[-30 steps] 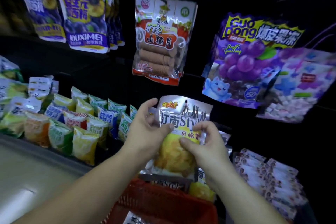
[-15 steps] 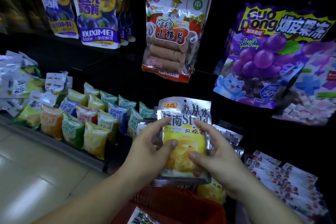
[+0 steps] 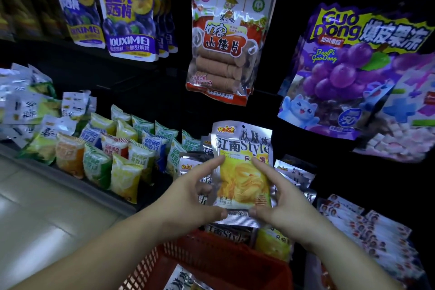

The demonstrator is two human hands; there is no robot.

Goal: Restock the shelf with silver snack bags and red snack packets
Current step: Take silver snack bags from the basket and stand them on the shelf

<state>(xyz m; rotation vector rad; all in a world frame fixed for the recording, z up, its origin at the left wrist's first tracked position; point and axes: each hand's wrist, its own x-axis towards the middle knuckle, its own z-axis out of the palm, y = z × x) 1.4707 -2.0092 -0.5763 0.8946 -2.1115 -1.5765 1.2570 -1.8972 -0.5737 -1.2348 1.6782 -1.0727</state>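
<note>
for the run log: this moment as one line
silver bag: upright, before shelved bags | left hand: holds left edge | right hand: holds right edge | basket: below hands

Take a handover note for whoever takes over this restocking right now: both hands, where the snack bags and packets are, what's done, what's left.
Left hand and right hand both pinch one silver snack bag by its edges, upright in front of the shelf.
Shelved silver bags stand behind it; spare silver bags sit in the red basket below. Red snack packets lie stacked at lower right.
Done: some silver bags shelved.
Left: place this bag, then empty the basket.
</note>
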